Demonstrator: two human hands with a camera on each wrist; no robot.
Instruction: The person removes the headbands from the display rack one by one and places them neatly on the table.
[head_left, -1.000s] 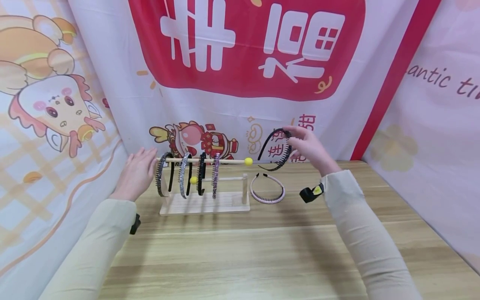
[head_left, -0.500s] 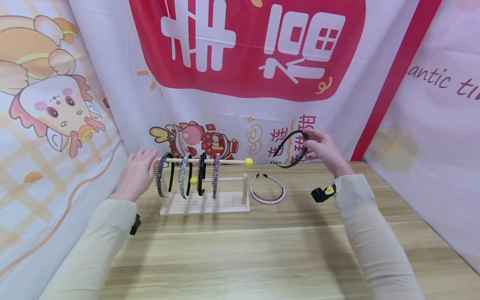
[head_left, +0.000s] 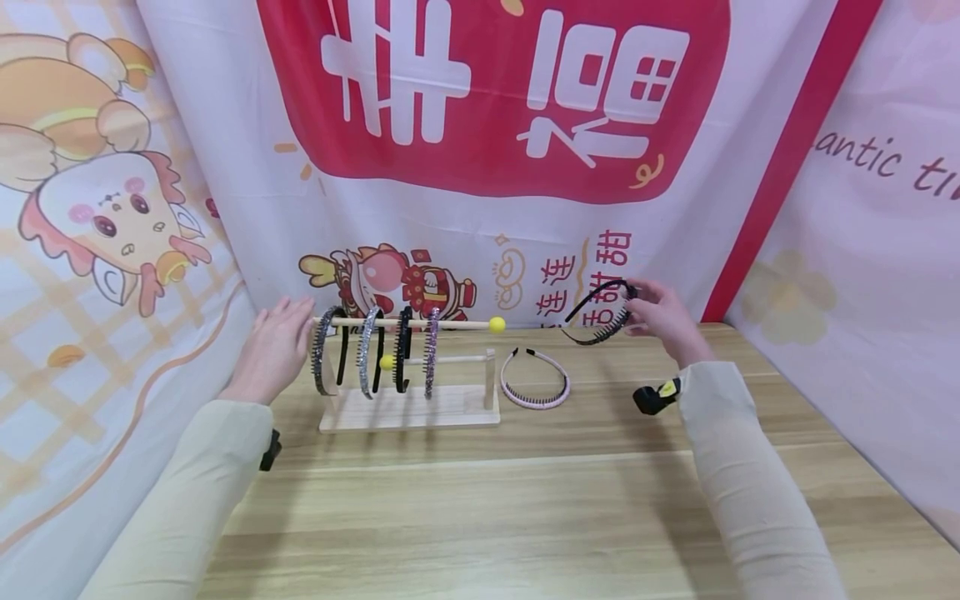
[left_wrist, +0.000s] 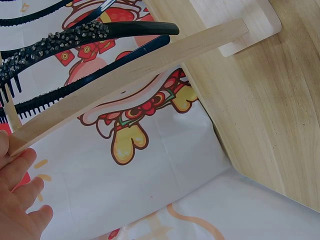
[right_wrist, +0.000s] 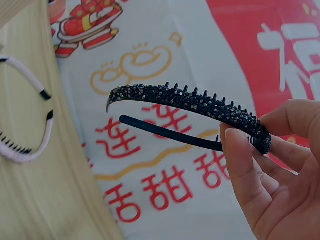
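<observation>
My right hand (head_left: 660,315) pinches a black headband (right_wrist: 190,104) by its curved top, holding it in the air above the table. Dark stones and small comb teeth cover that headband in the right wrist view. My left hand (head_left: 272,346) touches the upper left end of a wooden rack, its fingers extended against the upright post (left_wrist: 125,82). Several headbands hang on the rack's upper rod (head_left: 465,323): a dark glittery one (head_left: 321,354), a silver one (head_left: 365,354), a black one (head_left: 401,358) and a purple one (head_left: 431,354).
A pale pink headband (head_left: 536,403) lies on the wooden table (head_left: 480,517), right of the rack base (head_left: 420,408). Yellow balls tip the rods, including the upper ball (head_left: 497,325). A printed cloth (head_left: 480,225) hangs behind, with more cloth at both sides.
My right hand has moved right and slightly down with the black headband, away from the rod's yellow end. The left hand and the hanging headbands have stayed in place.
</observation>
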